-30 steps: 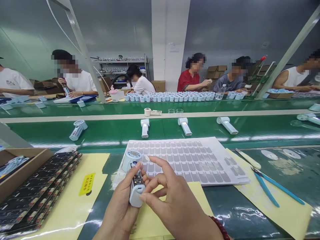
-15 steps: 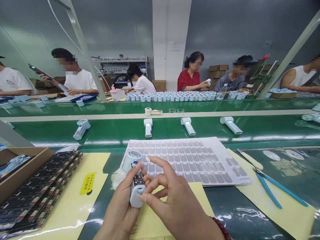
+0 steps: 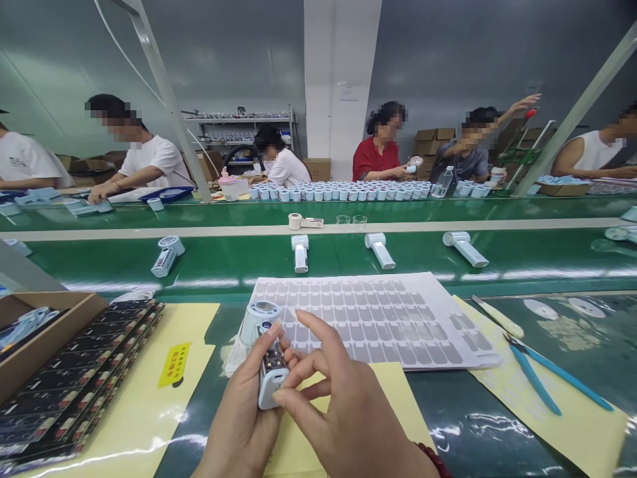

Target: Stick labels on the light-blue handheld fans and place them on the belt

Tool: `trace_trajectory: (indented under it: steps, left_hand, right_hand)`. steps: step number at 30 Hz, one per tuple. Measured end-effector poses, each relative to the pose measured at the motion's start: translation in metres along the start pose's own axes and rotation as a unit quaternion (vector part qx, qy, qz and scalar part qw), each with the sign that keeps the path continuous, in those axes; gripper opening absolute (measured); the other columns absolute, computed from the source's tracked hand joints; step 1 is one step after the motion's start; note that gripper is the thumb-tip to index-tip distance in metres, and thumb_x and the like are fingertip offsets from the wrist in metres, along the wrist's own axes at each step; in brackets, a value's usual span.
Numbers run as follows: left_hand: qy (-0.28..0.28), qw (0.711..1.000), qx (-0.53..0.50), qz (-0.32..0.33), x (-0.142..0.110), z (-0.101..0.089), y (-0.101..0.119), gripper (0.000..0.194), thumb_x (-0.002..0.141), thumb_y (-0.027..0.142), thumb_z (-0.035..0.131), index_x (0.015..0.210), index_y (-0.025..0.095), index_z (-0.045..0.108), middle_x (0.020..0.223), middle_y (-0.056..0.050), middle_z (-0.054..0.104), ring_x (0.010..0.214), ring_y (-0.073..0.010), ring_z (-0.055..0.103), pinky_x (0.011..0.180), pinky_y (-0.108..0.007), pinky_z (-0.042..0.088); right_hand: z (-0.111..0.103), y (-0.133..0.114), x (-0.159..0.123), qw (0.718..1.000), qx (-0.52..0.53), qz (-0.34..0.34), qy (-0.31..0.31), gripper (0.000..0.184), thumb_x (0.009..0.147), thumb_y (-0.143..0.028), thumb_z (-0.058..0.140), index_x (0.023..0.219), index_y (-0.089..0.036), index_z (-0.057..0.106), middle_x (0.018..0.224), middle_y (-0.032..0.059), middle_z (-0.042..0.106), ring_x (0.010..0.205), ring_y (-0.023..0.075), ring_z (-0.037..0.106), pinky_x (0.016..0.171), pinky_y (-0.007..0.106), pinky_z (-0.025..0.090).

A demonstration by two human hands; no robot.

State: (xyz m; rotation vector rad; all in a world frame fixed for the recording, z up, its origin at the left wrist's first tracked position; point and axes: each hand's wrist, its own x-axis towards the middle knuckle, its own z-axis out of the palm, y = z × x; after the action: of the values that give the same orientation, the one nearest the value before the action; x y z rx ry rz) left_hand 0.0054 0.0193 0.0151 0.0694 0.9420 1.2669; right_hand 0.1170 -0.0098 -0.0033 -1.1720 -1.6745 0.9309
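My left hand (image 3: 241, 418) is closed round a small pale-blue handheld fan body (image 3: 266, 355), its round head pointing away and its dark circuit board showing in the open handle. My right hand (image 3: 343, 411) rests against the handle's right side, thumb on its lower end, index finger stretched out over the sticker sheet (image 3: 378, 318), the other fingers curled. The white sheet lies just beyond both hands and carries rows of grey oblong stickers.
Stacked black circuit-board panels (image 3: 74, 378) and a cardboard box (image 3: 44, 332) lie at left on yellow paper. Blue-handled tweezers (image 3: 537, 378) and a white-handled tool (image 3: 497, 317) lie at right. Several fan bodies (image 3: 300, 252) ride the green conveyor (image 3: 239, 262). Other people work across the line.
The fan bodies on the conveyor have drifted right. My hands have shifted the fan slightly lower; my right index finger has moved closer to it. A worker opposite has raised an arm.
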Motion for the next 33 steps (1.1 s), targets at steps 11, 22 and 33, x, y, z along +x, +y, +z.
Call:
trace_trajectory:
  steps: [11,22,33]
  left_hand:
    - [0.016,0.997,-0.028,-0.066,-0.023,0.002,0.005,0.011,0.089,0.004,0.054,0.09,0.011,0.063,0.069,-0.005,0.063,0.043,-0.0064,0.056,0.042,-0.015,0.052]
    - [0.028,0.998,-0.027,-0.055,-0.017,-0.008,0.014,0.01,0.089,0.009,0.057,0.083,0.011,0.064,0.064,-0.005,0.063,0.044,-0.0089,0.061,0.045,-0.016,0.055]
    - [0.02,0.965,0.236,0.11,-0.025,-0.074,0.019,0.02,0.06,0.017,0.082,0.076,0.012,0.072,0.075,-0.008,0.073,0.071,-0.0234,0.071,0.064,-0.028,0.061]
  right_hand:
    - [-0.006,-0.018,0.004,0.995,0.06,0.074,-0.006,0.105,0.064,-0.035,0.086,0.151,-0.032,0.026,0.112,0.0041,0.059,0.086,0.022,0.065,0.067,0.033,0.061]
    - [0.013,0.001,-0.002,0.996,-0.063,-0.045,-0.034,0.106,0.071,-0.034,0.084,0.153,-0.032,0.017,0.153,0.0128,0.037,0.119,0.0337,0.055,0.091,0.052,0.055]
    - [0.012,0.019,0.005,0.995,0.02,0.1,-0.024,0.009,0.091,-0.025,0.059,0.083,-0.023,0.062,0.11,0.0027,0.064,0.086,0.0181,0.065,0.072,0.031,0.052]
